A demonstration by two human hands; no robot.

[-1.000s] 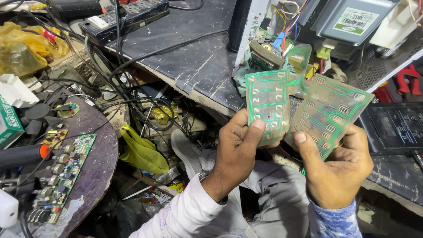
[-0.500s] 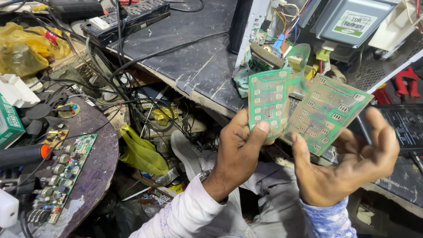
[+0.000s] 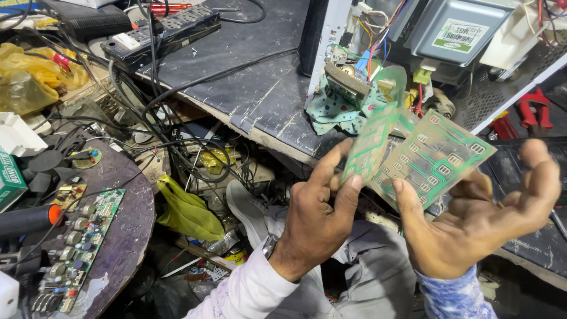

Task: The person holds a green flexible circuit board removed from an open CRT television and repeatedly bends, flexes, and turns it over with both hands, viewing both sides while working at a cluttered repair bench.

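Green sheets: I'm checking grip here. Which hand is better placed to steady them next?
Probably the left hand: its thumb and fingers pinch the nearer green sheet. The right hand is spread open, only its thumb against the other sheet.

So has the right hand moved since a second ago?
Yes. The right hand has opened and swung rightward, off the green membrane sheet, judged against the grey metal box.

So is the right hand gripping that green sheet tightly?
No, the right hand is spread open under the green sheet, while the left hand pinches the sheet's other part.
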